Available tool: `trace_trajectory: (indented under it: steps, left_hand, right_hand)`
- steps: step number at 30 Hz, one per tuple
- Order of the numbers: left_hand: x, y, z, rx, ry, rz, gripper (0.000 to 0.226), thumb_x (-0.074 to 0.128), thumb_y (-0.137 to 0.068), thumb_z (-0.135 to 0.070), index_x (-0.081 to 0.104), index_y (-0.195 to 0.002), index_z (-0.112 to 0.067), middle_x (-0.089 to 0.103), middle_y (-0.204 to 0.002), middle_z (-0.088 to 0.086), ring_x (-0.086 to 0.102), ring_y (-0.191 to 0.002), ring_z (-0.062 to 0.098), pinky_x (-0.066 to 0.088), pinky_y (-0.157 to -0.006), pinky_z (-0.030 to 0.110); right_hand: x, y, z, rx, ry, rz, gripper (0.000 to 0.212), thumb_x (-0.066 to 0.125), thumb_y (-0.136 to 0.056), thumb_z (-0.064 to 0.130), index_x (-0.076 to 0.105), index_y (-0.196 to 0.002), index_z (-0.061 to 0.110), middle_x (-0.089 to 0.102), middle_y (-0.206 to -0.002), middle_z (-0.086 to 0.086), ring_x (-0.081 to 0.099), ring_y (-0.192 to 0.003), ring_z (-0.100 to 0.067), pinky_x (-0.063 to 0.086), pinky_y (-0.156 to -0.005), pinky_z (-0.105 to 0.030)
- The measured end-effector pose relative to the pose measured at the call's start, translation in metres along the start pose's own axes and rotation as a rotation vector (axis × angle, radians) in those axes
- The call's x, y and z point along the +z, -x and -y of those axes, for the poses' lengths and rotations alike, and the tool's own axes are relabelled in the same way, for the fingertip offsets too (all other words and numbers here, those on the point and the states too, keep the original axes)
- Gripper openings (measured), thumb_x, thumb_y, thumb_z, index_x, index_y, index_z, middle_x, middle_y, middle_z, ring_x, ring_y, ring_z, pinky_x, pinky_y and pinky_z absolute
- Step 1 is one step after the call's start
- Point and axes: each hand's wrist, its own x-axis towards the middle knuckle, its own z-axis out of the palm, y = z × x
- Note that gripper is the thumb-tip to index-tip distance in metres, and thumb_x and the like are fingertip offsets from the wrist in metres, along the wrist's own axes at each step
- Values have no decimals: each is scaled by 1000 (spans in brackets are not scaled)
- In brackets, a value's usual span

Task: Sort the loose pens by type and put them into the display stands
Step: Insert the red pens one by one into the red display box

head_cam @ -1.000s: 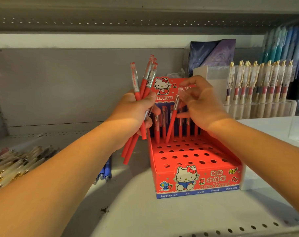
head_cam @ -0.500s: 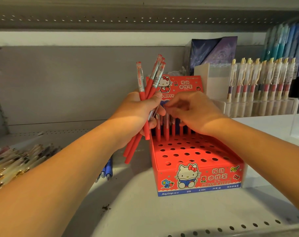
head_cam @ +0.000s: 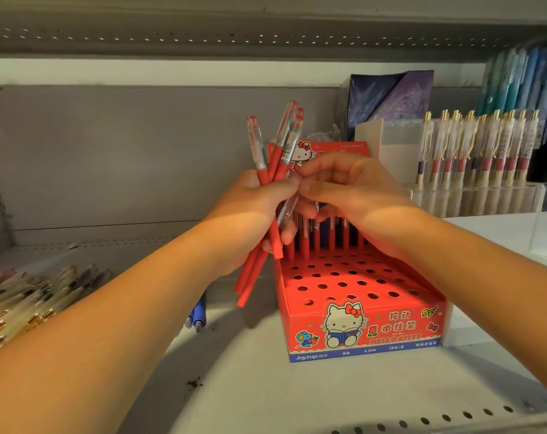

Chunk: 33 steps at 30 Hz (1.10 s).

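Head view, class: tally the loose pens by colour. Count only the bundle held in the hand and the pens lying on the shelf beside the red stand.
Red pens, gripped in the left hand: 4 (counted by the tops that show)
Blue pens, lying on the shelf, partly hidden by the left arm: 2
Total: 6

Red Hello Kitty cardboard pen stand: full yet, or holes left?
Mostly empty. The red cardboard stand holds upright red pens only along its back row; the round holes in front are open.
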Motion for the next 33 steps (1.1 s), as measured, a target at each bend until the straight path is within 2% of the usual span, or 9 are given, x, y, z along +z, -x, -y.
trace_trajectory:
  steps: [3, 7, 10, 14, 18, 25, 28, 31, 33]
  left_hand:
    - [1, -1, 1, 5, 24, -34, 21, 49, -102, -21, 53, -86, -10, 53, -45, 3, 45, -34, 17, 27, -33, 18]
    - [1, -3, 2, 10, -12, -66, 18, 48, -103, -25, 47, -98, -9, 48, -41, 1, 46, -32, 17, 29, -32, 19]
    - [2, -4, 2, 30, -84, -69, 20, 47, -104, -28, 51, -102, -8, 57, -46, 2, 50, -35, 17, 32, -33, 19]
    - [1, -7, 1, 20, -99, -154, 18, 49, -103, -28, 56, -108, -12, 70, -74, 6, 58, -42, 19, 35, -33, 21]
    - [-2, -9, 1, 22, -141, -224, 11, 50, -102, -30, 57, -99, -21, 72, -71, 3, 58, -39, 19, 38, -35, 22]
    - [-4, -9, 1, -1, -185, -278, 11, 47, -103, -25, 50, -93, -22, 67, -61, 1, 55, -34, 20, 39, -34, 21]
    - [-6, -10, 0, 32, -180, -299, 13, 45, -104, -22, 49, -92, -22, 65, -55, -1, 51, -33, 19, 38, -34, 22]
    - [-6, -9, -2, 49, -143, -308, 13, 46, -104, -22, 50, -92, -24, 64, -55, -3, 49, -35, 18, 40, -35, 23]
    - [-4, -8, -3, 38, -91, -294, 12, 48, -104, -23, 51, -92, -24, 64, -59, -3, 49, -37, 17, 42, -37, 24]
  right_hand:
    - [0, 2, 1, -34, 2, 32, 24, 77, -81, 4, 68, -95, 21, 71, -79, 2, 66, -67, -14, 54, -58, -27]
    - [6, 3, -2, -49, 31, 45, 27, 78, -79, 0, 68, -91, 22, 72, -73, 5, 65, -64, -10, 54, -57, -23]
    - [7, 1, -1, -36, -43, 20, 25, 74, -79, -5, 67, -88, 17, 72, -72, 3, 67, -66, -11, 56, -65, -23]
    - [4, -3, 2, 6, -218, -73, 17, 68, -83, -6, 64, -89, 9, 70, -76, -9, 67, -77, -28, 58, -85, -42]
    - [4, -3, 7, 57, -353, -148, 14, 60, -90, -7, 62, -91, 7, 69, -81, -11, 71, -72, -19, 60, -67, -30]
    - [-10, -10, 15, 7, -402, -456, 15, 55, -96, -2, 59, -91, 11, 65, -83, -6, 68, -69, -15, 61, -65, -37]
    - [-22, -15, 13, -35, -227, -530, 16, 55, -97, 0, 60, -93, 15, 66, -85, -2, 68, -67, -10, 60, -61, -33]
    - [-24, -16, 3, -44, 153, -420, 21, 59, -96, 5, 60, -90, 24, 62, -89, 4, 70, -72, -8, 60, -58, -29]
    - [-21, -17, -5, -34, 236, -358, 25, 59, -96, 6, 59, -87, 30, 61, -89, 6, 70, -79, -12, 61, -61, -33]
